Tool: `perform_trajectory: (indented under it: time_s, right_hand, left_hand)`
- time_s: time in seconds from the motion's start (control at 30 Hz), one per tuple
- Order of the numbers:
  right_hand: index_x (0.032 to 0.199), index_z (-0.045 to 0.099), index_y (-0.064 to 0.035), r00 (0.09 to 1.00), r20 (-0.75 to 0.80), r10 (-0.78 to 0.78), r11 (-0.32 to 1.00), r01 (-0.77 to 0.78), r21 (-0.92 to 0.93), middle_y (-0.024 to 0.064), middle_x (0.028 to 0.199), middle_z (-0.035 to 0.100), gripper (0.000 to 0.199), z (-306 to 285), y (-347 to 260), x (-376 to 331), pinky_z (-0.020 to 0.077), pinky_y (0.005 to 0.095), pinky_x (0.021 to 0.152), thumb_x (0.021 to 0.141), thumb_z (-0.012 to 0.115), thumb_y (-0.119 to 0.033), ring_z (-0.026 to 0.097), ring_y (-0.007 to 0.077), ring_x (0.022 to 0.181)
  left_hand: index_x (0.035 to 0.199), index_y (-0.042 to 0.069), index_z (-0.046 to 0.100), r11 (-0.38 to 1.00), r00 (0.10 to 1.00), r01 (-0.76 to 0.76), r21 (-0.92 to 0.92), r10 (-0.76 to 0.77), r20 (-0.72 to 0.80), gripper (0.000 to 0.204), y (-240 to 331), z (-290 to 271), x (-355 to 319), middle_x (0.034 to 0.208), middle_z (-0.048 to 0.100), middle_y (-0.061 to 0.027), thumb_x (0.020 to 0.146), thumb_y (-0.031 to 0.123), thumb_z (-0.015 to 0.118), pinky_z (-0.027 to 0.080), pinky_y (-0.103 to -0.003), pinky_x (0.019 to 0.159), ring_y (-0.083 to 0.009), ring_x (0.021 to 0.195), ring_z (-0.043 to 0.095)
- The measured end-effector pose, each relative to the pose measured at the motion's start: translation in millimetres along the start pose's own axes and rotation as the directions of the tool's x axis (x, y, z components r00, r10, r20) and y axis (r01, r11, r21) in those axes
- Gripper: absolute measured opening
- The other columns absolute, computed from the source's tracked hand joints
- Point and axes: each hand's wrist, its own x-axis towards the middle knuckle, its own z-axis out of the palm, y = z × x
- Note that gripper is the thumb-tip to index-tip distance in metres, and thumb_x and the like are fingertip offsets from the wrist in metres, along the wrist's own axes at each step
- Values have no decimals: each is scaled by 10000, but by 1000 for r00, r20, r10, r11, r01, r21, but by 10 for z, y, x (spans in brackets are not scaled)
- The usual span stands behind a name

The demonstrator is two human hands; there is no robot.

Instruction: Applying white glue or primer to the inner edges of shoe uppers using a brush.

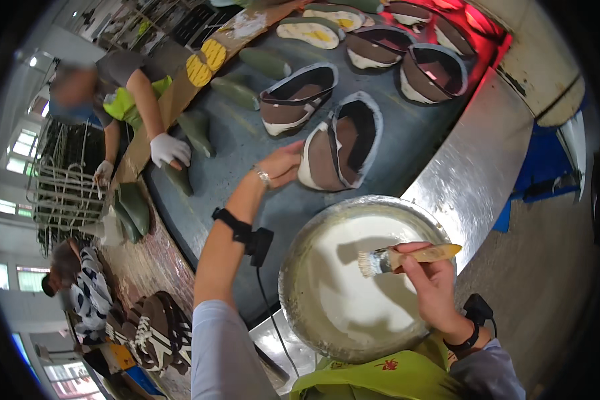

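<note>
My right hand [433, 287] grips a flat brush [441, 253] by its wooden handle. Its pale bristles hang over a round metal bowl [295, 263] of thick white liquid [353, 293]. Beyond the bowl, my left hand [281, 165] has its fingers against the side of a brown-and-white shoe upper [321, 155], gripping its edge; some fingertips are hidden. The upper's dark lining and pale rim face up. Just behind it stands another brown upper [297, 107], apart from my hand.
Uppers and white soles [308, 32] lie along the grey belt [227, 180], under red light at the far right. Across it, a co-worker's gloved hand [171, 151] touches a green shoe last [178, 179]. Finished brown shoes [155, 330] sit at lower left. A cable [270, 310] hangs from my left wrist strap.
</note>
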Motion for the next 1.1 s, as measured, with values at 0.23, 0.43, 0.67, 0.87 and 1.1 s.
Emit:
perform_trajectory:
  time_s: [0.23,0.43,0.67,0.87,1.1]
  right_hand:
    - [1082,569,8,1000,6,-11,988,11,-152,112,1077,607,208,160,73,80,500,289,767,927,523,-123,573,141,920]
    - [1123,542,11,998,42,-49,966,58,-251,129,1102,589,248,222,149,-120,494,285,762,940,489,-147,564,146,960]
    - [1115,547,3,981,195,6,964,46,-264,112,1057,601,254,476,141,-473,492,283,744,934,519,-172,580,142,907]
    - [1052,571,20,958,288,7,962,72,-263,125,1056,606,190,689,37,-798,520,302,729,912,527,-101,588,158,891]
    - [1057,578,30,967,253,-19,962,87,-258,118,1015,628,192,595,-27,-1071,519,298,741,910,531,-84,594,150,886]
  left_hand:
    - [1302,76,468,958,918,123,261,-9,-397,391,-212,-651,-1094,1167,601,-64,919,148,497,450,-243,846,-121,1037,577]
    - [1275,34,503,670,859,306,676,111,-499,402,-277,-1348,-3719,1178,598,-88,883,115,543,389,-294,978,-163,1110,533]
    - [1323,73,447,277,497,856,436,-213,-841,629,-761,-1432,-6101,1202,563,-215,702,70,550,445,-347,900,-262,1056,573]
    - [1400,186,295,81,650,709,700,308,-694,770,-1892,-1613,-6427,1368,388,-195,709,111,627,446,-404,929,-343,1164,490]
    - [1391,241,316,-3,505,832,555,421,-754,673,-1453,-981,-6524,1199,532,-207,788,10,504,485,-458,765,-413,919,589]
